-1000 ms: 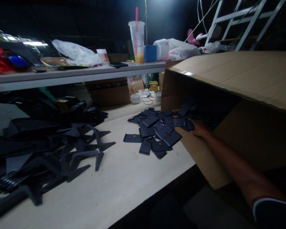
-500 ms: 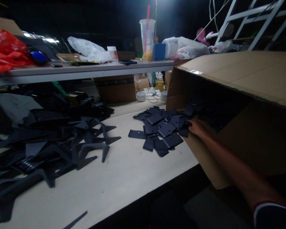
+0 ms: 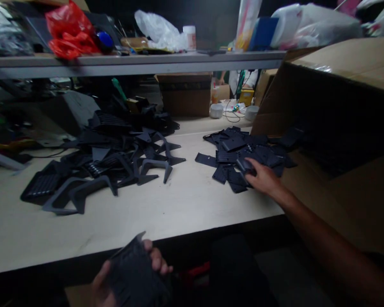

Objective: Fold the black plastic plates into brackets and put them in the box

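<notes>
**Matt black plastic, pale bench, brown board**

Loose black plastic plates (image 3: 240,153) on the bench (image 3: 147,217): matt, moulded, smooth on flat faces, finely ribbed on others. Ribbed plate (image 3: 136,273) in the left hand (image 3: 104,283) shows the same dull finish. Bench top pale, smooth, laminate-like, faint sheen. Cardboard box (image 3: 348,70): brown corrugated board, matt, slightly rough, a small glossy patch near its edge. Red plastic bag (image 3: 68,38) glossy, crinkled. Clear plastic bag (image 3: 156,32) thin, shiny. Shelf edge (image 3: 147,60) grey, smooth.
</notes>
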`<state>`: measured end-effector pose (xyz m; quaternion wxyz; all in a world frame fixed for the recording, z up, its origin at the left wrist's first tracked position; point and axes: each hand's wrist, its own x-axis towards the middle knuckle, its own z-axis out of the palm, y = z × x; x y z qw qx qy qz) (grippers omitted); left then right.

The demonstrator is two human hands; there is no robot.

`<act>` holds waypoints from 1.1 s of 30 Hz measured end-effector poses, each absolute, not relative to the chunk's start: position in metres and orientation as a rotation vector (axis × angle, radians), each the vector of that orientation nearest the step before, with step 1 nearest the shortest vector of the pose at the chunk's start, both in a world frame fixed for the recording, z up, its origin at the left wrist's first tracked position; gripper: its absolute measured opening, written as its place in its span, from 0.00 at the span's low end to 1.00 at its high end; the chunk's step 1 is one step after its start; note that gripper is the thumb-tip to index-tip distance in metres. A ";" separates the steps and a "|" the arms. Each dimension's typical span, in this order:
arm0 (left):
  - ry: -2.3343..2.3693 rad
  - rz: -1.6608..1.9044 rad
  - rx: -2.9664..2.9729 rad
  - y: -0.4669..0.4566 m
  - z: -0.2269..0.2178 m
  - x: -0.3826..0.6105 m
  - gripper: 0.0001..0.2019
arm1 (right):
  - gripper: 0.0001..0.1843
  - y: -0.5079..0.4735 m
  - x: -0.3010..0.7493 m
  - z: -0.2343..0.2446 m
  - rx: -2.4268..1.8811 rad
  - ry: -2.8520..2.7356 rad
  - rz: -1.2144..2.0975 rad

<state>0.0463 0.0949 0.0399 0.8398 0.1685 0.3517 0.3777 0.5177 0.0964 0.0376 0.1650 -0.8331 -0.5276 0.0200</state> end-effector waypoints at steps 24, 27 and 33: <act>0.525 1.203 0.060 0.114 0.003 0.068 0.40 | 0.32 0.111 0.312 0.019 -1.682 -1.825 0.801; 0.601 1.191 0.048 0.117 0.000 0.074 0.37 | 0.32 0.081 0.280 0.034 -1.394 -1.845 0.848; 0.700 1.171 0.130 0.113 0.002 0.083 0.38 | 0.31 0.063 0.239 0.032 -1.401 -1.933 0.752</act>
